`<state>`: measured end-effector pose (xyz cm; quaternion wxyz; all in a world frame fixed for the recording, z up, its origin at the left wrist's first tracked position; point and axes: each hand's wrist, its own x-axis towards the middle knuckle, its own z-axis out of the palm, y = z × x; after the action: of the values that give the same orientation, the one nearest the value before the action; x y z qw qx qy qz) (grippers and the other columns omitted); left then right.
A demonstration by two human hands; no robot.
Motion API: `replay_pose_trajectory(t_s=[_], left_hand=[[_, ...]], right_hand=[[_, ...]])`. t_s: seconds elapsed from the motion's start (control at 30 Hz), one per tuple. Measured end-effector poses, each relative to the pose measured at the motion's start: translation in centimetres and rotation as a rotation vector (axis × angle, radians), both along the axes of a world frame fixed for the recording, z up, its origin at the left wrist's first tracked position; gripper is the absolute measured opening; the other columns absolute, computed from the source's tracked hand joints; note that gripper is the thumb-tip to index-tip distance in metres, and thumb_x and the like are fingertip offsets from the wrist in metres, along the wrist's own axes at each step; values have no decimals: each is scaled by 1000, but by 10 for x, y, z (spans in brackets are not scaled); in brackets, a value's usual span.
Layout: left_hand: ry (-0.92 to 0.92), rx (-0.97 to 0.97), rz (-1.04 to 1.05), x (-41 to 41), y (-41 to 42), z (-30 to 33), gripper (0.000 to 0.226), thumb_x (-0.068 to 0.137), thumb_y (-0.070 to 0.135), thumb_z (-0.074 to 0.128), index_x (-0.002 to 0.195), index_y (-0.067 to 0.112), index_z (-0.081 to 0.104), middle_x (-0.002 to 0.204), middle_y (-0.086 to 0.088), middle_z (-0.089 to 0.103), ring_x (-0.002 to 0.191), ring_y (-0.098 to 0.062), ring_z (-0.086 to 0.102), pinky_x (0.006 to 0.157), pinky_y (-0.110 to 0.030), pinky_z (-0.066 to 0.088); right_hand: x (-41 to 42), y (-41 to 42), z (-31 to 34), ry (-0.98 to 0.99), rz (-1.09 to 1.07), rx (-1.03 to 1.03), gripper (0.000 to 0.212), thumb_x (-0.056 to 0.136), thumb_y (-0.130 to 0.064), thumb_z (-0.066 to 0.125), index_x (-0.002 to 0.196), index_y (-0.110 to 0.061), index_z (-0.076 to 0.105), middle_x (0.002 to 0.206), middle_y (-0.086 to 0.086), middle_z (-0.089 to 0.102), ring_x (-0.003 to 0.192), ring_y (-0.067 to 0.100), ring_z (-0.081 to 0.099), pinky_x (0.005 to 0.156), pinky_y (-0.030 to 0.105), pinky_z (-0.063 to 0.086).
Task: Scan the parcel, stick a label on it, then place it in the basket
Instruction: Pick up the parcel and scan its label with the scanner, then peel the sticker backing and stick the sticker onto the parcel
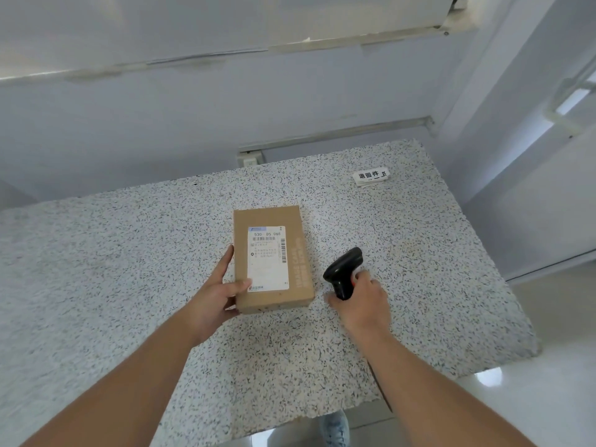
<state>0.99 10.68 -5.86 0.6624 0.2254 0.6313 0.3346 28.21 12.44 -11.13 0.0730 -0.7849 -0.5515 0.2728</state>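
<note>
A brown cardboard parcel (273,259) is laid flat near the middle of the speckled tabletop (129,253), long side running near to far, with a white shipping label (267,258) stuck on its top face; barcodes and printed text are seen on it. The left hand (215,296) is placed against the parcel's left side at the near corner: fingers are stretched along the left edge, the thumb is laid over the top face touching the label's near-left corner, so the hand is partly open and cupped on the box, which rests on the tabletop. The right hand (362,301) is closed around the handle of a black handheld scanner (345,272), just right of the parcel, apart from it; the scanner head is tilted up and far-right. Whether the scanner base touches the tabletop cannot be told. A thin cable is seen running under the right forearm. A small white tag (372,176) with printed characters is lying at the far right of the tabletop, well apart from the parcel.
</note>
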Motion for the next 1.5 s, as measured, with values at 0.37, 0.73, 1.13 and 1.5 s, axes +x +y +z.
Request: replay_pose_trajectory(t_s=[0.37, 0.73, 1.13, 1.5], left_hand=[[282, 51, -50, 7, 18, 9, 89, 96, 9, 69, 160, 49, 22, 152, -6, 52, 133, -29, 55, 108, -53, 47], [1079, 440, -464, 77, 162, 31, 65, 96, 48, 60, 156, 30, 43, 168, 2, 23, 146, -28, 41, 112, -55, 46], [1055, 405, -716, 151, 251, -11, 56, 98, 31, 58, 153, 22, 49, 162, -6, 37, 144, -28, 43, 115, -45, 42], [1033, 316, -667, 162, 265, -23, 44, 99, 23, 58, 143, 19, 60, 154, -6, 46, 138, -29, 50, 109, -39, 44]], right_hand=[[-2, 94, 52, -37, -123, 238, 40, 103, -55, 47, 119, -19, 54, 108, 7, 59, 91, 23, 59, 74, 43, 62], [16, 197, 45, -23, 26, 353, 27, 108, -20, 57, 128, -9, 71, 126, 15, 66, 98, 24, 61, 74, 29, 47], [35, 275, -5, -102, 114, 348, 29, 104, -28, 64, 123, -7, 72, 117, 8, 71, 104, 27, 67, 76, 35, 51], [42, 275, -27, -189, 134, 354, 30, 107, -17, 55, 84, -8, 72, 75, 3, 63, 77, 22, 58, 55, 31, 41]])
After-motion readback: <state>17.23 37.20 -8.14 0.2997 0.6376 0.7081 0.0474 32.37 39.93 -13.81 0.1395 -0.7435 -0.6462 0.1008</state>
